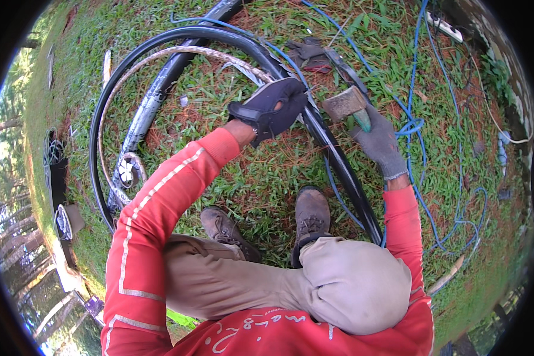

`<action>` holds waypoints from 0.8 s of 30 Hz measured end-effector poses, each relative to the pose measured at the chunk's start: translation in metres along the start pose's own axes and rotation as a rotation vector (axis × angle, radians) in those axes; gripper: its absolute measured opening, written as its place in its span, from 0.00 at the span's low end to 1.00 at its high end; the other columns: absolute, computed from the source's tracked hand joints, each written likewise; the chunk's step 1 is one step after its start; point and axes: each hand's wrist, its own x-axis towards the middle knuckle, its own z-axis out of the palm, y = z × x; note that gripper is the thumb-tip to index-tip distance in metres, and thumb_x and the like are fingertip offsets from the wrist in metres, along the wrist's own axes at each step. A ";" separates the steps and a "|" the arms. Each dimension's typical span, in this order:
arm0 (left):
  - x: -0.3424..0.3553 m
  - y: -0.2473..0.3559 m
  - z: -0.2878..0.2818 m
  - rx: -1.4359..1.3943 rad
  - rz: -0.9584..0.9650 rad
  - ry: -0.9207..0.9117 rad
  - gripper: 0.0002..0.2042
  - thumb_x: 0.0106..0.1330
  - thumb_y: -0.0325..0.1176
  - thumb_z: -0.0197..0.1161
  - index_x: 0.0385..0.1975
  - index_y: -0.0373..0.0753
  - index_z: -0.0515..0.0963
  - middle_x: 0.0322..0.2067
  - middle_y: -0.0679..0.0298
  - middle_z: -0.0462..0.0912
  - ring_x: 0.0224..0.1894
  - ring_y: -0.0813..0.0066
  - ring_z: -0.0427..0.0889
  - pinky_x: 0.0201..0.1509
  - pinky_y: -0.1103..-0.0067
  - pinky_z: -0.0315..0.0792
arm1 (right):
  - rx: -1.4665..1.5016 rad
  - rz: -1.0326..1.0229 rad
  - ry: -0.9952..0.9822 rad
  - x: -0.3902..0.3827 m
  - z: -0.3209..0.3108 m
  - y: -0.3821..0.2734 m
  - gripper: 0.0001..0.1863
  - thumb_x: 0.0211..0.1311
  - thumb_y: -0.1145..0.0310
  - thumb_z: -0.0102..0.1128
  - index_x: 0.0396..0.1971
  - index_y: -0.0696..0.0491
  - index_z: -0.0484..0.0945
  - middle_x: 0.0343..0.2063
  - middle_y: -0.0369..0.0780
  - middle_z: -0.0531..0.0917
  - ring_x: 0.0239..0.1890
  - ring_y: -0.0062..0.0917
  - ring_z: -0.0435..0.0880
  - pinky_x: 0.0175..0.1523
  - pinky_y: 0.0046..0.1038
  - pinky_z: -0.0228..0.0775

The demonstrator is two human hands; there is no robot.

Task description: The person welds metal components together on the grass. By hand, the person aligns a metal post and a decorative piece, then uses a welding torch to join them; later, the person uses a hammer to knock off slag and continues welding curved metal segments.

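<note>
My left hand [274,108], in a black glove with a wrist strap, is closed on the thick black cable [329,145] where it curves in front of me. A thinner tan cable [160,53] runs along the inside of the curve to the same hand. To the right of the cable, my right hand [378,141], in a grey knit glove, grips a hammer-like tool. Its blocky, worn brown head [345,104] points left, close to the cable but apart from it. A bit of green handle [362,120] shows; the rest is hidden by the glove.
A dark, curved tool [347,72] and a dark glove [310,54] lie on the grass ahead. Blue rope [415,127] tangles along the right, near a white power strip [444,27]. A second thick, pale-smeared black pipe [154,101] crosses the loop. My boots [312,213] stand inside it.
</note>
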 end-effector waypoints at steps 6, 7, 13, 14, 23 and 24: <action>-0.001 -0.003 0.002 0.014 0.026 -0.001 0.13 0.81 0.39 0.62 0.47 0.33 0.83 0.34 0.60 0.83 0.38 0.71 0.83 0.46 0.69 0.79 | 0.002 -0.087 0.012 0.000 0.003 0.008 0.30 0.58 0.64 0.72 0.63 0.55 0.82 0.52 0.59 0.89 0.56 0.58 0.88 0.61 0.49 0.81; 0.000 -0.004 0.003 -0.013 0.027 0.003 0.13 0.81 0.39 0.62 0.47 0.33 0.83 0.34 0.60 0.83 0.38 0.71 0.83 0.45 0.69 0.79 | -0.001 -0.097 0.016 -0.001 0.005 0.013 0.31 0.58 0.64 0.72 0.63 0.55 0.81 0.52 0.59 0.89 0.56 0.59 0.88 0.60 0.49 0.81; 0.002 0.000 0.001 0.013 0.020 -0.014 0.12 0.80 0.39 0.61 0.45 0.34 0.82 0.33 0.61 0.83 0.37 0.71 0.82 0.45 0.69 0.78 | -0.017 -0.145 0.060 -0.001 0.006 0.018 0.28 0.58 0.65 0.71 0.60 0.53 0.82 0.50 0.59 0.89 0.54 0.60 0.88 0.59 0.51 0.81; 0.001 0.001 0.000 0.013 0.014 -0.013 0.12 0.80 0.39 0.61 0.45 0.34 0.82 0.33 0.61 0.83 0.37 0.71 0.82 0.45 0.69 0.78 | -0.038 -0.192 0.105 -0.004 0.008 0.013 0.26 0.58 0.65 0.71 0.59 0.52 0.83 0.49 0.59 0.90 0.52 0.60 0.88 0.58 0.51 0.82; 0.004 -0.007 -0.009 -0.183 -0.126 -0.062 0.15 0.82 0.44 0.63 0.44 0.37 0.85 0.35 0.68 0.85 0.37 0.79 0.83 0.41 0.76 0.78 | 0.094 -0.307 -0.077 -0.088 0.009 -0.056 0.23 0.61 0.68 0.72 0.55 0.57 0.76 0.36 0.56 0.85 0.44 0.61 0.87 0.48 0.54 0.81; 0.005 -0.009 -0.010 -0.186 -0.126 -0.057 0.15 0.82 0.44 0.63 0.44 0.37 0.85 0.35 0.68 0.85 0.37 0.79 0.83 0.41 0.76 0.78 | 0.090 -0.310 -0.080 -0.098 0.018 -0.060 0.23 0.61 0.68 0.72 0.55 0.57 0.76 0.36 0.56 0.85 0.44 0.61 0.87 0.48 0.54 0.81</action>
